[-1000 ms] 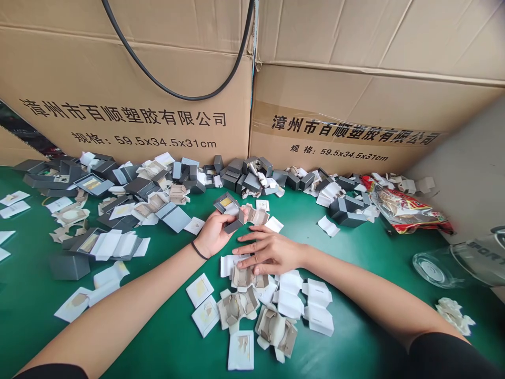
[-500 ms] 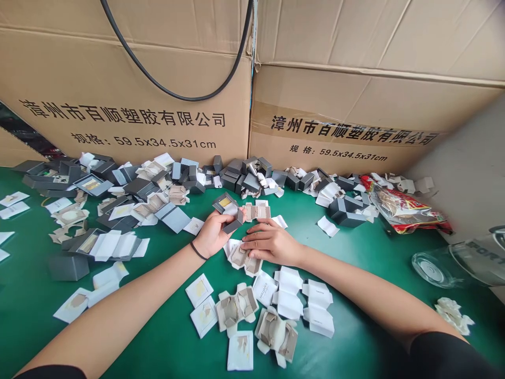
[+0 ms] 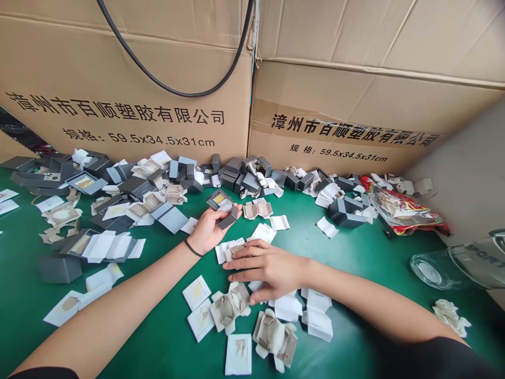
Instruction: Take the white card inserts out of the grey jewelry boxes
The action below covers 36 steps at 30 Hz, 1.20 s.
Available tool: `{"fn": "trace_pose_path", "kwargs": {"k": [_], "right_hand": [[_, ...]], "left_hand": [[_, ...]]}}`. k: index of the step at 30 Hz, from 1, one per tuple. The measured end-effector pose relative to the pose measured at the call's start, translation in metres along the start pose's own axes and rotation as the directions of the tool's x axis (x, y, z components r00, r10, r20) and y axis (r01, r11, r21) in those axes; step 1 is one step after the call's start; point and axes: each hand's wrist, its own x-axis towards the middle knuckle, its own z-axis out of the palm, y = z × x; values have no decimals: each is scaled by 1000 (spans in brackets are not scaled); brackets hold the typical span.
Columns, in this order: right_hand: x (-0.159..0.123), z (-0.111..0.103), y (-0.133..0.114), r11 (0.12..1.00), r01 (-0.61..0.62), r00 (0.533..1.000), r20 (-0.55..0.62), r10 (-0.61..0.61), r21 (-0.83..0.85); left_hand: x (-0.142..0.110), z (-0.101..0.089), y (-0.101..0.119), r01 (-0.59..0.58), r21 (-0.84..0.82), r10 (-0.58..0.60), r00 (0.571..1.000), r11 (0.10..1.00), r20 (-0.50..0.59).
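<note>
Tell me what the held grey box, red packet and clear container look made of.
Grey box: probably matte cardboard, judging by its flat, dull walls. Red packet: likely glossy plastic film, crinkled and partly transparent. Clear container: smooth, see-through, glass or hard plastic; I can't tell which.

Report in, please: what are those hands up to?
Left hand: holding gray box. Right hand: open, spread over a cardboard piece. Around them: white scraps, torn cardboard inserts.
</note>
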Motion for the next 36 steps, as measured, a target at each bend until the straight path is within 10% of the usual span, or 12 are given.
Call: {"fn": "trace_pose_path", "kwargs": {"k": [9, 18, 27, 36], "right_hand": [[3, 1, -1, 979, -201, 970, -130, 205, 44], [-5, -11, 19, 896, -444, 832, -378, 406, -16], [-35, -28, -5, 947, -314, 945, 74, 318, -69], [-47, -3, 15, 900, -433, 863, -317, 394, -59]], "left_hand": [[0, -1, -1, 8, 6, -7, 1000, 1000, -11], [1, -2, -1, 16, 15, -16, 1000, 1000, 11], [1, -2, -2, -1, 35, -1, 999, 999, 36], [0, -1, -2, 18, 48, -21, 998, 999, 62]]}}
